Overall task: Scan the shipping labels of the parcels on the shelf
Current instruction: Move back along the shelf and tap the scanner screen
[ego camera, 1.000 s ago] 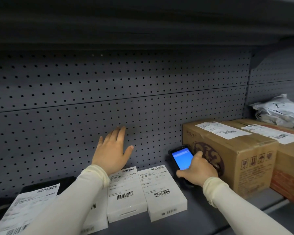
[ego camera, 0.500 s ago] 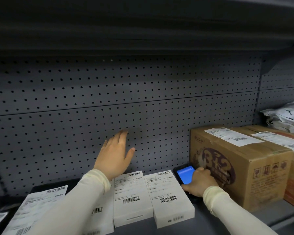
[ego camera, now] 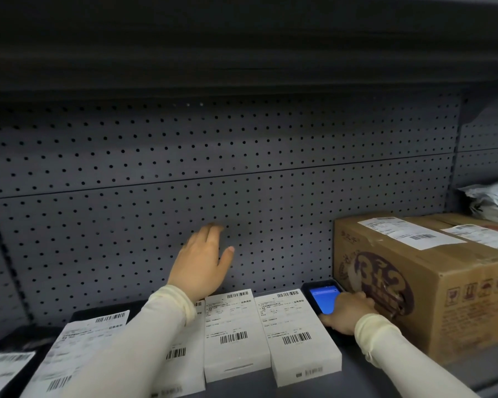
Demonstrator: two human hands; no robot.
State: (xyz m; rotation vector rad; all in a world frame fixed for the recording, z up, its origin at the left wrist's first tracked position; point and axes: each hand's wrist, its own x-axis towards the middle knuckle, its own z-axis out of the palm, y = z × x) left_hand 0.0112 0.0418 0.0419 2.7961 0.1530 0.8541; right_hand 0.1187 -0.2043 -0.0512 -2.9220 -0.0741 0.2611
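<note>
Grey pegboard (ego camera: pixel 242 173) backs the shelf (ego camera: pixel 385 377), and the parcels lie along it in a row: a dark flat one with a big label (ego camera: pixel 78 349) at the left, three small white boxes side by side, the middle one (ego camera: pixel 233 326) and the right one (ego camera: pixel 296 331) plainly showing barcodes, then a brown carton (ego camera: pixel 414 285) and a second carton (ego camera: pixel 489 234) beyond it. Expect the white boxes to be light, stiff and smooth; take one by its long edges and keep off the barcode. Judge the cartons heavier and leave them flat, since their labels face up. Your left hand (ego camera: pixel 202 268) hovers above the white boxes near the pegboard, fingers (ego camera: pixel 213 234) straight and close together, holding nothing. Your right hand (ego camera: pixel 345 314) curls round the scanner (ego camera: pixel 324 294), low between the right white box and the brown carton, its blue screen up.
</note>
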